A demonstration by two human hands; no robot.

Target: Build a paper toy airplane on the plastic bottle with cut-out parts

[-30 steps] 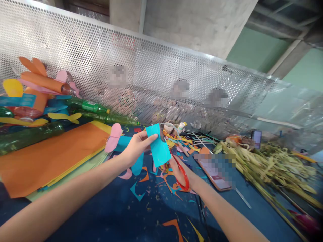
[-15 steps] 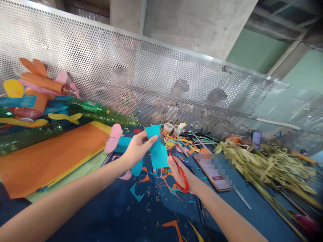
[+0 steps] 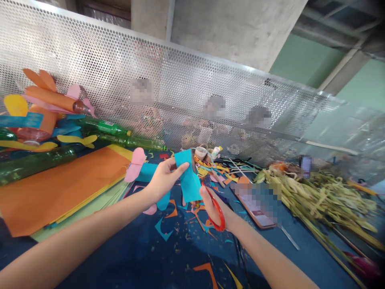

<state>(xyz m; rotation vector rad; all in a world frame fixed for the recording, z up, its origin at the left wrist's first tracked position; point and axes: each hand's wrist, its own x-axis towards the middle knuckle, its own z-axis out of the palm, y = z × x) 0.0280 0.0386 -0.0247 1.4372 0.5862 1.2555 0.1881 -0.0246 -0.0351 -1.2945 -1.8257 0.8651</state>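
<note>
Relative to one second earlier, the red scissors (image 3: 220, 218) sit slightly lower, and the lower right corner of the blue paper (image 3: 190, 186) has shifted down and to the left. The left hand (image 3: 164, 176) stays in nearly the same position.

Left grip: pinching the blue paper, with the thumb flat on the front face and the fingers behind. The sheet is matte, roughly rectangular and slightly bent, held above the middle of the bench (image 3: 135, 257). Right grip: grasping the red scissors, with the thumb through a smooth, glossy oval loop. The right hand (image 3: 210, 204) is at the lower right corner of the sheet; the blades cannot be made out.

The bench surface is dark blue and scattered with angular paper offcuts, including a V-shaped blue scrap (image 3: 165, 235) and a bent orange scrap (image 3: 209, 269). To the left of the hands lies a pink paper piece (image 3: 136, 164) with rounded lobes, beside a flat stack of orange sheets (image 3: 60, 184). Translucent green bottles (image 3: 111, 128) lie behind the stack. To the right are a flat rectangular phone (image 3: 257, 208) and a bundle of fibrous, pale dried leaves (image 3: 300, 196). A perforated metal panel (image 3: 99, 48) stands behind.
</note>
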